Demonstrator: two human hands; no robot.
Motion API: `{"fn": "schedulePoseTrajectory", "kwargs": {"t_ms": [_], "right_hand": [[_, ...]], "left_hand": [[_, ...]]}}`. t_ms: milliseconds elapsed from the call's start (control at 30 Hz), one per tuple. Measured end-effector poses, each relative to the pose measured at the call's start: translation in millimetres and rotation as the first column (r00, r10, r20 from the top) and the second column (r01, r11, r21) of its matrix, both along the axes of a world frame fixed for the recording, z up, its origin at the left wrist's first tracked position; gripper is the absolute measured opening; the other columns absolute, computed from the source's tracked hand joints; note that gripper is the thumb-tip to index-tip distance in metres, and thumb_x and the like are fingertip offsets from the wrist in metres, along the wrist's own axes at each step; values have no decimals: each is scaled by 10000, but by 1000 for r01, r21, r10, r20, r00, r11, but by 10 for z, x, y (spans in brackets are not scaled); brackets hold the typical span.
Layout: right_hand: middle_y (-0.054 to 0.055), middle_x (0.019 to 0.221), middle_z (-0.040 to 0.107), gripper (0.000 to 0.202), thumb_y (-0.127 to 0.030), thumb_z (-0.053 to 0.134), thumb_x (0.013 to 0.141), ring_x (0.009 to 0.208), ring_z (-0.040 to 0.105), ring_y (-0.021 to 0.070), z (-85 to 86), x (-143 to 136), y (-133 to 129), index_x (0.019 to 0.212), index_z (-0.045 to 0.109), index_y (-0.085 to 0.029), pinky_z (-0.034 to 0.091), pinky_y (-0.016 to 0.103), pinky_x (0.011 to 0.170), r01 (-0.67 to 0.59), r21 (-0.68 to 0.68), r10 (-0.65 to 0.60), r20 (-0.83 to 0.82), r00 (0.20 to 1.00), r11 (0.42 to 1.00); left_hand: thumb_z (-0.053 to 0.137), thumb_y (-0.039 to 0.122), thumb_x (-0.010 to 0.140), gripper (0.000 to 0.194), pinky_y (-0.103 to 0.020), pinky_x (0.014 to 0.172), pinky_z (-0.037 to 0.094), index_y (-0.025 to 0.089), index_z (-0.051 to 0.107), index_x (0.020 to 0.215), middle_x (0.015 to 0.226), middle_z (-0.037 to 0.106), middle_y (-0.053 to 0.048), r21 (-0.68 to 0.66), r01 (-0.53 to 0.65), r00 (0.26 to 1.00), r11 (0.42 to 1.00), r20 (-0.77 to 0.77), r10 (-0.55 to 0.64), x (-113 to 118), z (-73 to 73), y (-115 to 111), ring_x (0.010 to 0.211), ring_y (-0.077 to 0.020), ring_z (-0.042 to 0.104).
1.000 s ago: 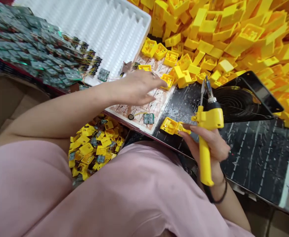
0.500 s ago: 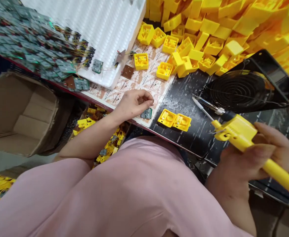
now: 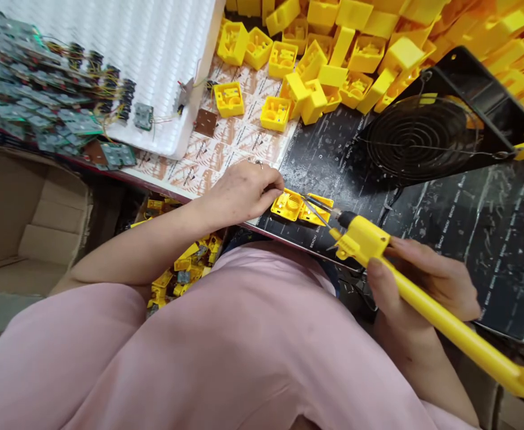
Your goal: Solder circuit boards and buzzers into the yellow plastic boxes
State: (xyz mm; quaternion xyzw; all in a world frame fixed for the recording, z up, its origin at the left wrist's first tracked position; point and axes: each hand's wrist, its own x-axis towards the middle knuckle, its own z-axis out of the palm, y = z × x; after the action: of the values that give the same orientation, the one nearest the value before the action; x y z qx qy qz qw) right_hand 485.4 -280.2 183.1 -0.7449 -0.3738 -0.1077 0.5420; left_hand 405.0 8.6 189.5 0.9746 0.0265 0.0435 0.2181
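Note:
An open yellow case (image 3: 287, 205), its two halves side by side, lies near the front edge of the black mat. My left hand (image 3: 248, 190) is at its left side, thumb and fingers closed at the case's edge; what they pinch, if anything, is too small to make out. My right hand (image 3: 423, 280) is wrapped round a yellow soldering iron (image 3: 364, 239) with a thin feed tube. The iron's tip is over the case, near where the halves meet.
Many yellow cases (image 3: 355, 54) are piled at the back. A black fan (image 3: 418, 137) stands at the right. White foam (image 3: 154, 77) and stacked green circuit boards (image 3: 28, 83) lie at the left. Below the table edge is a cardboard box (image 3: 33, 221).
My right hand has brought the iron left and its tip over the open case. My left hand has moved to the case's left edge. The whole view has shifted.

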Motion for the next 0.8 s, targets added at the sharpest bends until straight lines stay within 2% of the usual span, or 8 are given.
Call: {"fn": "schedulePoseTrajectory", "kwargs": {"t_ms": [100, 167, 333, 500, 567, 667, 800], "right_hand": [[-17, 842, 756, 273, -169, 805, 833, 657, 703, 158, 32, -45, 89, 1062, 696, -269, 603, 285, 541, -96, -89, 108, 141, 984, 991], [-34, 835, 738, 241, -163, 816, 837, 657, 690, 123, 71, -70, 154, 991, 663, -266, 593, 243, 552, -104, -169, 132, 166, 977, 980], [-30, 824, 724, 240, -143, 817, 839, 649, 685, 110, 107, -55, 239, 932, 620, -245, 552, 215, 512, -124, -188, 167, 229, 959, 974], [-15, 793, 730, 300, -84, 839, 792, 641, 692, 123, 174, 13, 247, 928, 604, -213, 523, 221, 498, -186, -268, 275, 349, 896, 945], [-10, 787, 727, 254, -109, 820, 824, 642, 698, 127, 229, 34, 225, 924, 612, -215, 524, 223, 500, -199, -290, 296, 343, 891, 936], [-8, 784, 715, 168, -135, 764, 888, 642, 698, 124, 281, 54, 170, 933, 626, -220, 558, 225, 537, -178, -271, 257, 294, 921, 946], [-30, 769, 721, 200, -142, 796, 860, 620, 692, 122, 255, 58, 119, 906, 630, -243, 554, 224, 514, -161, -255, 220, 223, 950, 954]], "left_hand": [[477, 270, 926, 327, -376, 789, 560, 152, 780, 958, 828, 777, -98, 138, 25, 999, 990, -35, -21, 46, 39, -35, 834, -275, 751], [468, 264, 924, 328, -371, 765, 548, 150, 775, 953, 821, 768, -102, 195, 44, 998, 980, -59, -32, 72, 58, -50, 824, -274, 745], [443, 254, 938, 336, -373, 759, 531, 136, 757, 931, 800, 749, -105, 256, 105, 993, 961, -73, -89, 112, 71, -48, 784, -259, 720], [437, 225, 941, 340, -350, 706, 491, 114, 752, 876, 689, 699, -86, 371, 175, 985, 912, -69, -161, 143, 87, -46, 683, -230, 679], [440, 210, 933, 335, -343, 681, 473, 119, 751, 851, 659, 683, -79, 398, 186, 982, 898, -59, -178, 151, 96, -48, 657, -224, 669], [434, 206, 926, 338, -347, 665, 461, 127, 746, 823, 648, 676, -79, 429, 201, 979, 881, -51, -199, 158, 100, -44, 648, -230, 669], [414, 223, 928, 355, -365, 688, 476, 138, 739, 812, 649, 673, -80, 422, 208, 978, 882, -64, -200, 174, 102, -43, 648, -233, 663]]}}
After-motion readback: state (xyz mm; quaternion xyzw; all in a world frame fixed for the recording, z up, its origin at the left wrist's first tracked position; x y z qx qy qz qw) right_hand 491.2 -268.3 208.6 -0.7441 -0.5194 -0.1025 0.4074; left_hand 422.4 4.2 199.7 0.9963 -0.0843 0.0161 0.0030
